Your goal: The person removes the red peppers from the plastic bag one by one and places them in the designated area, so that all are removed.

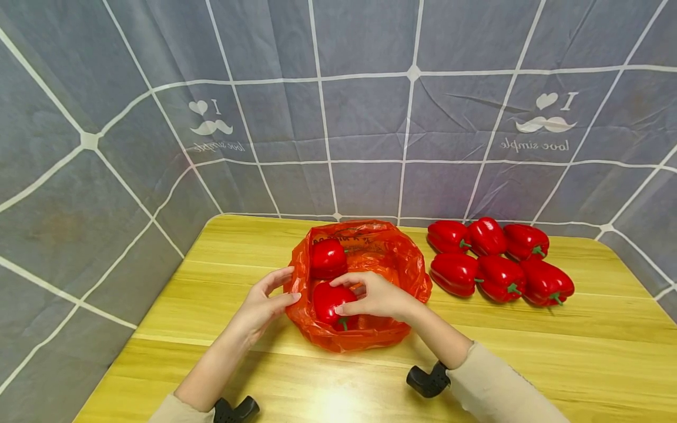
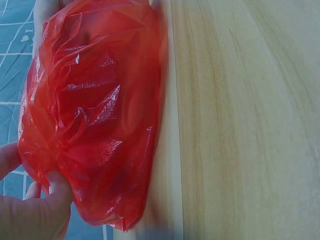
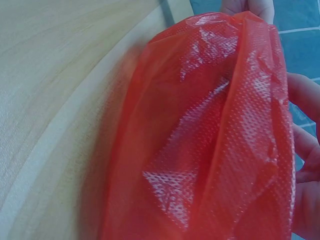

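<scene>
A red plastic bag [image 1: 418, 276] stands on the table with its mouth spread wide. My left hand [image 1: 267, 299] holds its left rim, and in the left wrist view the thumb [image 2: 59, 187] lies against the crinkled plastic. Inside the bag, my right hand [image 1: 372, 296] grips a glossy red bell pepper [image 1: 325, 299] with a green stem, fingers over its top and thumb on its near side. Another red bell pepper [image 1: 329, 260] lies behind it, against the bag's left wall. The bag's side hides both peppers in the right wrist view, where part of my right hand shows beyond the rim.
To the right of the bag, several red bell peppers [image 1: 499, 276] lie in two rows on the wooden table [image 1: 222, 258]. A grey cloth [image 1: 370, 123] with white lines hangs behind and at both sides of the table.
</scene>
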Motion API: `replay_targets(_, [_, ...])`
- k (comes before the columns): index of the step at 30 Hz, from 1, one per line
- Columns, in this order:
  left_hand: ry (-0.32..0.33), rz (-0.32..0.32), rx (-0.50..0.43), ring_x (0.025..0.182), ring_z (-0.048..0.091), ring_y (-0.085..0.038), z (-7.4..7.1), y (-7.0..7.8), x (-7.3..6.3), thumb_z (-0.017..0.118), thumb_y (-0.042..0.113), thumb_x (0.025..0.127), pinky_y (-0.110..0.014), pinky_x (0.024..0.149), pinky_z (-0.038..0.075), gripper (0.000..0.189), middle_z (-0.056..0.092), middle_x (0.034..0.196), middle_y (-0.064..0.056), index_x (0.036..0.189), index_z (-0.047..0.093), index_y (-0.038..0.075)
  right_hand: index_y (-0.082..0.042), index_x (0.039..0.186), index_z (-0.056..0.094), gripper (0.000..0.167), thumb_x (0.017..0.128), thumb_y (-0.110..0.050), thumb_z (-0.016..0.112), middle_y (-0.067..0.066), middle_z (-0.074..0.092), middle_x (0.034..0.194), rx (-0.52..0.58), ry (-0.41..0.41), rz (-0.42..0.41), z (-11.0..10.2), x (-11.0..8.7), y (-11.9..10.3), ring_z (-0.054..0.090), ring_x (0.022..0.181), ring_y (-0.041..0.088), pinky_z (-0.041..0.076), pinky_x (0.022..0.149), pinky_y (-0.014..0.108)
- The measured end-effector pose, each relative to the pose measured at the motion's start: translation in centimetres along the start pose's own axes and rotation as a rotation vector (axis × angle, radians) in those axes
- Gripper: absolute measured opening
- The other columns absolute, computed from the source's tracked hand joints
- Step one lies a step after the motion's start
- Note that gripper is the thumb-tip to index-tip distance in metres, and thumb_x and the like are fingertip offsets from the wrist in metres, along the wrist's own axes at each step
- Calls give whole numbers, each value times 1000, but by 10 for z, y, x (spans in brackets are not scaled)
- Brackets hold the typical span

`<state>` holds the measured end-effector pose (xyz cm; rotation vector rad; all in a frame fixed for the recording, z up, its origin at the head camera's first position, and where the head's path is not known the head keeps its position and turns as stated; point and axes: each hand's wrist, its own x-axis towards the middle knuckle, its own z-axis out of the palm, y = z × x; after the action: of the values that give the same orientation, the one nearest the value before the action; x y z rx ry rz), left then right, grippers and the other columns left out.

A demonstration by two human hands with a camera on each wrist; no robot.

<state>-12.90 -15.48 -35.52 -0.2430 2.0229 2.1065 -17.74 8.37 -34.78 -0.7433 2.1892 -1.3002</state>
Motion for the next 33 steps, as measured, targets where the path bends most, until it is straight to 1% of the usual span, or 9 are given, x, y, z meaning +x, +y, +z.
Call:
replay_targets(5, [4,-6,9,102,53,-18,0,1,0,61,-1,84,-23,80,50,56,38,135,-16,136,41,2,-12,120,62,44,79,-21,75,9,55,120,4,6,10,-3,-2,-2,53,109,32,50,87,37])
replay_targets(10, [6,-7,8,101,53,-17,0,1,0,61,-2,84,-22,79,50,56,38,135,-16,136,41,2,-10,120,61,44,79,-22,74,10,55,119,-6,10,-21,-6,-4,-3,55,105,32,50,85,37])
replay_targets(13, [6,-5,8,100,54,-16,0,0,0,61,-3,84,-22,79,50,56,38,134,-16,136,41,2,-9,120,61,45,79,-23,74,10,55,119,-9,15,-30,-8,-4,-2,56,105,33,50,86,38])
replay_targets(18, [5,-7,12,94,57,-14,0,0,0,61,-3,84,-21,78,50,56,37,135,-17,136,41,2,-11,121,61,45,79,-20,73,10,54,122,14,20,-7,-12,-6,-6,55,108,32,47,91,40])
replay_targets(20, [4,-8,14,95,56,-14,0,0,0,61,-3,84,-21,78,50,56,37,135,-17,137,41,2,-11,122,61,45,79,-19,74,10,53,124,19,20,-1,-14,-7,-8,54,109,32,47,91,40])
replay_targets(24, [4,-8,15,100,53,-16,0,0,0,61,-2,84,-22,79,50,56,37,135,-16,137,41,2,-10,122,60,45,80,-19,73,10,52,127,6,27,-13,-18,-9,-11,51,112,32,47,92,40])
replay_targets(30, [7,-6,9,102,53,-18,1,0,1,60,-3,84,-23,80,50,56,37,135,-16,137,41,2,-12,123,59,46,80,-21,73,10,52,126,10,32,-16,-24,-12,-13,54,110,31,48,88,39])
replay_targets(33, [7,-9,8,101,54,-17,1,0,1,61,-4,84,-22,80,50,57,37,135,-17,137,41,1,-11,124,59,46,81,-22,72,10,54,125,11,30,-27,-28,-13,-14,53,112,31,47,91,40])
